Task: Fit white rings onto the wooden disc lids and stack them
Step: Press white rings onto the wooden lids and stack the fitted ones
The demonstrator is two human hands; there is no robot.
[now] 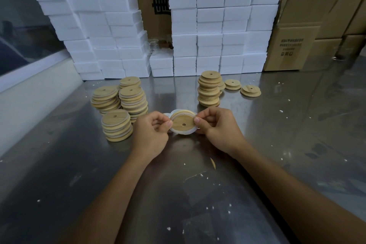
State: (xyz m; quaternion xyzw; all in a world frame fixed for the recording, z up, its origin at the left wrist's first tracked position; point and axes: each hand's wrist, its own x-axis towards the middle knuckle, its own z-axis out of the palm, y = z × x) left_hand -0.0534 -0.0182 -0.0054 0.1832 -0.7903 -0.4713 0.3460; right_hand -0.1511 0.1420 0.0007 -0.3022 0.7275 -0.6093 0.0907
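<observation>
Wooden lid (183, 122) mid-fit: both hands hold it just above the steel table (297, 144), left hand (153, 132) and right hand (214, 127) pinching the white ring (181, 132) w/ thumbs and curled fingers at opposite edges. Ring looks only partly seated — lower arc hangs off the rim. Next move likely needs stretching it round, then onto the ringed stacks (116, 128) at left. Bare lids (209, 89) wait at right — pale, round, one small hole each.

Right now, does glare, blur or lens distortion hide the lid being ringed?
Head view: the wooden lid and white ring between left hand and right hand read sharply; soft glare streaks the steel table; wide-angle bending curves the foam blocks at the edges.
</observation>
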